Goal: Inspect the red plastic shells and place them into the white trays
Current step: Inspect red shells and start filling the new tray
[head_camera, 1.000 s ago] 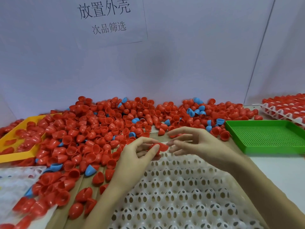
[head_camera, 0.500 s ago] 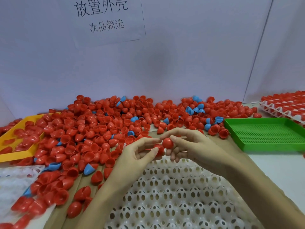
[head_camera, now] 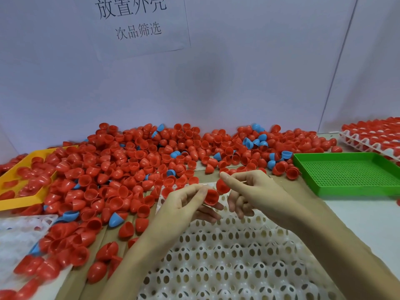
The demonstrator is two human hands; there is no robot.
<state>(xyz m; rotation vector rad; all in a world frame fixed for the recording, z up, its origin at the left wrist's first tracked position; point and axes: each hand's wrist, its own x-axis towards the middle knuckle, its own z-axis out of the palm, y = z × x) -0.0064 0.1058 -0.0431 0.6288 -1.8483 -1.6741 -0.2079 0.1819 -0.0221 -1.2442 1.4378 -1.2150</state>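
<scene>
Head view: two red dome-shaped plastic shells are held over the far edge of the white perforated plastic tray (head_camera: 227, 256). One red shell (head_camera: 211, 197), its hollow side facing the camera, is pinched between thumb and fingers of the left hand (head_camera: 184, 204). The other red shell (head_camera: 223, 185), dome outward, is pinched by the right hand (head_camera: 253, 191). A heap of loose red shells (head_camera: 121, 169) is spread behind, with a green mesh tray (head_camera: 350, 172) at the right.

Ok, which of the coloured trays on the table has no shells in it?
The green tray on the right: its perforated floor shows bare, while the yellow tray on the left holds red shells.
</scene>
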